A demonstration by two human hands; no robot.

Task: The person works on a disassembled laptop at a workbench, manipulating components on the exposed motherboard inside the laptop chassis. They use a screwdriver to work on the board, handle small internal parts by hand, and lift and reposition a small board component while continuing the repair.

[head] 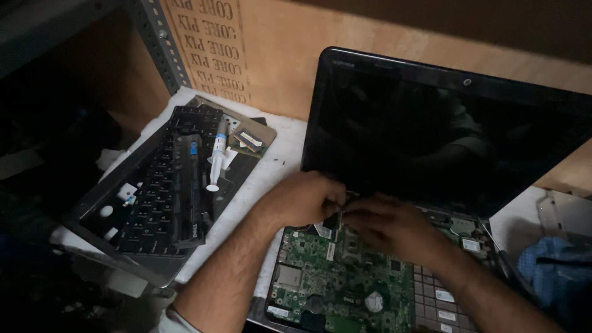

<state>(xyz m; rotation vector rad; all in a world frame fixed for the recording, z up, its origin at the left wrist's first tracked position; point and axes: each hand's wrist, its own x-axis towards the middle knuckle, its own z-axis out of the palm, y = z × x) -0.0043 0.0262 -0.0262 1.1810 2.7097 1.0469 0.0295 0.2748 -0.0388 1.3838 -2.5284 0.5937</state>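
From my remote seat I saw both hands meeting over the opened laptop (382,246), right at the hinge line where the dark screen (444,129) rose from the base. The left hand (302,198) was curled, fingers bunched together against a small part at the top edge of the green circuit board (336,280). The right hand (385,225) lay just beside it, fingertips touching the same spot; the light was poor there, so I could not tell whether either hand was pinching anything or only pressing.

The laptop's long axis ran across the view from below the left hand out past the right wrist, with the screen facing me and tilted back toward the wooden panel (277,55). The exposed board sat below both hands.

Well out from the left hand lay a detached black keyboard (157,191), its long axis running away from me and slightly rightward, resting on a dark laptop cover (98,222). On the keyboard lay a white syringe (217,157), tip pointing toward me. Beyond it sat a small brown board piece (250,140). Past that, printed rows of dark lettering marked a pale strip of the panel. Beyond the right forearm lay blue cloth (549,271).
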